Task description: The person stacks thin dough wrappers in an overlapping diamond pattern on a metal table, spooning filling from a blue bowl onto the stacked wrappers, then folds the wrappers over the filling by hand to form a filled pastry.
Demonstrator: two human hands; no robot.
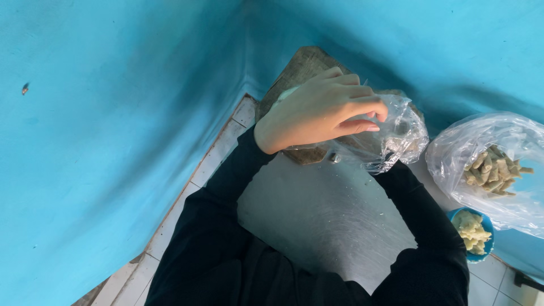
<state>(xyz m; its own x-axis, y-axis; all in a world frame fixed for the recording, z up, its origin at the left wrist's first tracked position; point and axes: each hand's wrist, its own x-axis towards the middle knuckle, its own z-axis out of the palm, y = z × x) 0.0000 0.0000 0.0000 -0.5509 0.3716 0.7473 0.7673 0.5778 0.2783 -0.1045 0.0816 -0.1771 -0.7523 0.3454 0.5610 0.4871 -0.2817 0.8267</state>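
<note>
Your left hand (323,110), just above the middle of the frame, is curled over the top of a small clear plastic bag (391,139), fingers bent and thumb tip pressed toward the fingertips, pinching the film. The bag rests on a worn wooden board (303,65) that leans into the corner of the blue walls (113,141).

Your right hand is buried in the bag; its black sleeve (419,209) runs up from the lower right and ends at the crumpled plastic, so I cannot tell whether that hand is clenched or loose.

By the look of it, you are at the step of working inside the small bag while the other hand steadies its mouth. The next move calls for keeping that pinch firm so the thin film does not slip or tear.

At the right edge sits a larger clear bag (493,164) of pale stick-shaped pieces, partly cut off by the frame. Below it, a blue bowl (481,241) holds similar pale lumps. What lies within the small bag is too blurred by folds and glare to name.
</note>
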